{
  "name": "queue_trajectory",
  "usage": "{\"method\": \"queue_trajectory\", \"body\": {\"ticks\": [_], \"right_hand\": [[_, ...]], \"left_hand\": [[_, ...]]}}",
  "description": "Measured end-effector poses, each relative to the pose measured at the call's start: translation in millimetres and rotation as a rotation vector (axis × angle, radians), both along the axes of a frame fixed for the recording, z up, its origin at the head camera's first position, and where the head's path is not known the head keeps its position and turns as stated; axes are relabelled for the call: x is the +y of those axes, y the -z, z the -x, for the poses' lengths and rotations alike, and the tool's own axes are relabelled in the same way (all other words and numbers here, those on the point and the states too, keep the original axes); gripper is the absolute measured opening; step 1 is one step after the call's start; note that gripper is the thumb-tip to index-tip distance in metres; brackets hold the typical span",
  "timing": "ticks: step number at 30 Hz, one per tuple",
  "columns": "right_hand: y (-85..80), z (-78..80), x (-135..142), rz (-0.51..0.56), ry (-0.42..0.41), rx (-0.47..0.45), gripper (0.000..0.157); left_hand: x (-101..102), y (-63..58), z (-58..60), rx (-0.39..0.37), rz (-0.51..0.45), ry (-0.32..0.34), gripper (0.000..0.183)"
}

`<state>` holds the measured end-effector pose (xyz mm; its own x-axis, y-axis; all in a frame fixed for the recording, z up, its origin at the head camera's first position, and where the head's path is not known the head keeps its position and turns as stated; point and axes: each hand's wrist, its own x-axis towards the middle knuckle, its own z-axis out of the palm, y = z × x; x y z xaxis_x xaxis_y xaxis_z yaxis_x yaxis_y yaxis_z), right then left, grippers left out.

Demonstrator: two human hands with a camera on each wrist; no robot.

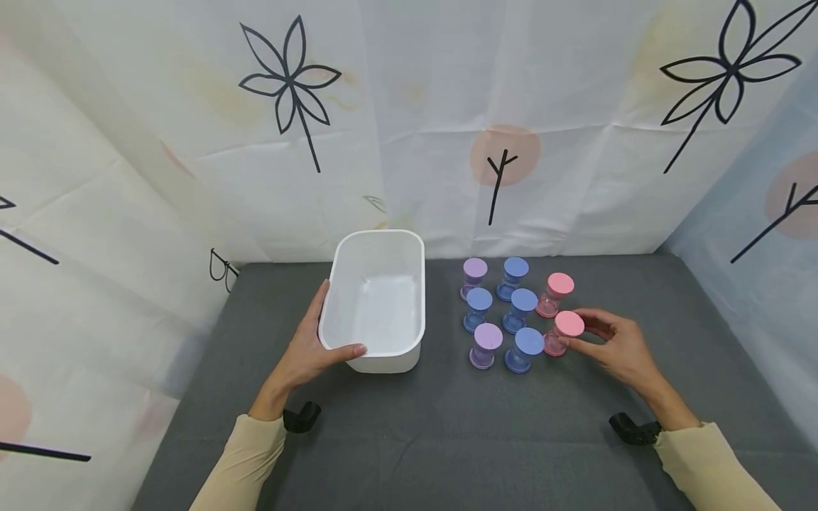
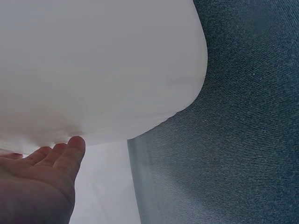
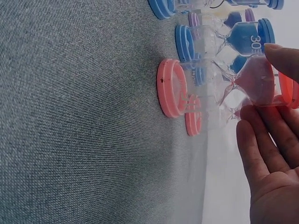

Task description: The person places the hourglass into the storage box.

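Pink hourglass (image 1: 568, 324), right hand (image 1: 618, 349) seemingly pinching, left hand (image 1: 307, 355) gripping tub (image 1: 386, 364)

white tub (image 2: 103, 70) cropped, left-wrist view, 2 sleeves (image 1: 246, 454) cropped, head view

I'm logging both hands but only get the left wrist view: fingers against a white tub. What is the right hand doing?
Observer: In the head view, the right hand grips the nearer pink hourglass by its upper part.
Operator: Is there another pink one?
Observer: Yes, a farther pink hourglass stands just beyond it.
Operator: And where is the left thumb?
Observer: The left hand has its thumb over the near edge of the tub, towards the left corner.
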<state>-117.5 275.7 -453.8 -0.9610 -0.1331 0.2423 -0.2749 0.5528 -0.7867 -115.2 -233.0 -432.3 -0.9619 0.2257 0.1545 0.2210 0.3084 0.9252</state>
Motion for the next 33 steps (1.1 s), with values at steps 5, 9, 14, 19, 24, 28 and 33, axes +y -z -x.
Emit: {"method": "queue_trajectory", "body": {"ticks": [5, 9, 14, 19, 24, 28, 33], "right_hand": [[-6.9, -2.3, 1, 0.014, 0.011, 0.01, 0.048], [-16.8, -2.7, 6, 0.051, 0.007, 0.035, 0.047], [-33.4, -3.7, 9, 0.069, 0.006, 0.067, 0.05], [-51.2, -3.3, 9, 0.08, 0.001, 0.105, 0.052], [-72.6, 0.6, 4, 0.078, 0.006, 0.139, 0.053], [-94.3, 5.5, -6, 0.083, 0.002, 0.141, 0.052], [-119.6, 12.7, -24, 0.081, -0.036, 0.16, 0.051]], "left_hand": [[0, 0.0, 0.4, 0.003, 0.004, 0.002, 0.126], [0, 0.3, 1.3, 0.002, -0.006, 0.01, 0.125], [-1, 1.3, 2.0, 0.0, -0.013, 0.013, 0.124], [-1, 1.4, 2.2, 0.0, -0.014, 0.018, 0.124], [-1, 0.9, 1.6, -0.006, -0.008, 0.012, 0.124], [-1, 0.4, 1.2, -0.007, -0.009, 0.011, 0.124], [-1, 0.4, 1.2, -0.004, -0.015, 0.016, 0.124]]}}
